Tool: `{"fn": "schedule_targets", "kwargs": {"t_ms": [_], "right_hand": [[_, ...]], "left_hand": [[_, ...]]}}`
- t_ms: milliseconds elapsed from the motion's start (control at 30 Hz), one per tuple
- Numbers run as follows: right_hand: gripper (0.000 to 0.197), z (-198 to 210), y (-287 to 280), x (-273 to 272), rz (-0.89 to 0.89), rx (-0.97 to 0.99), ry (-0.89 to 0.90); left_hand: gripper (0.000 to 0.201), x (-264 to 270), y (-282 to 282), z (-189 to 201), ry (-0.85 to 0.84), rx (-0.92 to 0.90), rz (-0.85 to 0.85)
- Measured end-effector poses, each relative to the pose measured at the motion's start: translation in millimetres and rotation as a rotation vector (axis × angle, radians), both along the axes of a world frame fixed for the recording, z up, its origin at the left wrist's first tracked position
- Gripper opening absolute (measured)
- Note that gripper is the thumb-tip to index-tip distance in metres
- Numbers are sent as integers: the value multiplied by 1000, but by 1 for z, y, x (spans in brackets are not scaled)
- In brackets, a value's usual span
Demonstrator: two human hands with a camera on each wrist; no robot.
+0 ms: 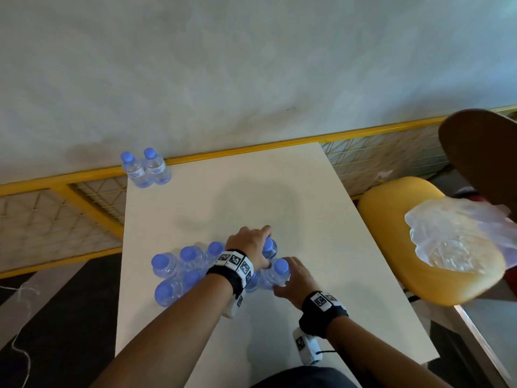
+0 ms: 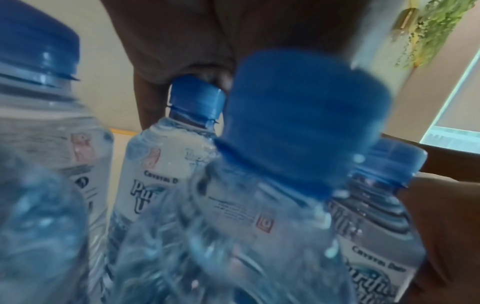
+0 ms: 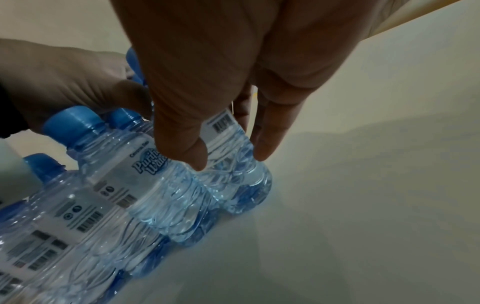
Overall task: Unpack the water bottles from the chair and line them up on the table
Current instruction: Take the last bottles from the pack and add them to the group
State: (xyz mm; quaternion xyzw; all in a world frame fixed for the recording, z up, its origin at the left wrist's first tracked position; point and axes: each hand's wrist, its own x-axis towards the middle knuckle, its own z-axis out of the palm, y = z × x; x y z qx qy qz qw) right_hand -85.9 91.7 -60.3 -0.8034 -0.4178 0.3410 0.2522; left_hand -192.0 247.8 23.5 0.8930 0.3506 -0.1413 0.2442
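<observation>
Several small clear water bottles with blue caps [image 1: 179,268] stand bunched together near the front left of the white table [image 1: 279,186]. Reaching over that bunch, my left hand [image 1: 258,242] grips the cap of a bottle [image 2: 196,96] at its right end. Beside it, my right hand [image 1: 292,275] holds the body of the end bottle [image 3: 233,164], thumb [image 3: 187,148] on one side and fingers [image 3: 267,142] on the other. Both bottles stand on the table. Two more bottles [image 1: 145,169] stand side by side at the far left corner.
A yellow chair [image 1: 391,219] stands right of the table with crumpled clear plastic wrap [image 1: 453,236] on its seat. A yellow-framed mesh rail [image 1: 70,189] runs behind the table along the wall. A brown chair back [image 1: 481,152] juts in at the upper right.
</observation>
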Motion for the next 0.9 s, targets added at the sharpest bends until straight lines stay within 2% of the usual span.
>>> {"fn": "schedule_targets", "kwargs": {"t_ms": [167,400,467,567,667,733,833,900], "right_hand": [[58,-6,-5,3,13,31,11],[86,-5,-1,5,47,13,19],[79,-2,0,5,64,7,18],[59,0,2,4,112,-13,-23],[56,3,3,4,128,-36,-40],[65,10,5,5,144,-79,-58],[105,30,6,5,192,-164,-91],[116,56,7,0,207,-79,-151]], "left_hand": [[52,2,2,-1,41,20,-36],[50,0,4,-7,19,24,9],[46,-1,2,-7,4,38,17],[40,-3,0,-8,-23,47,18],[40,-6,0,-9,-47,56,19],[43,-9,0,-8,-64,45,31],[43,-22,-2,-3,-188,32,99],[35,-37,0,4,-287,39,164]]}}
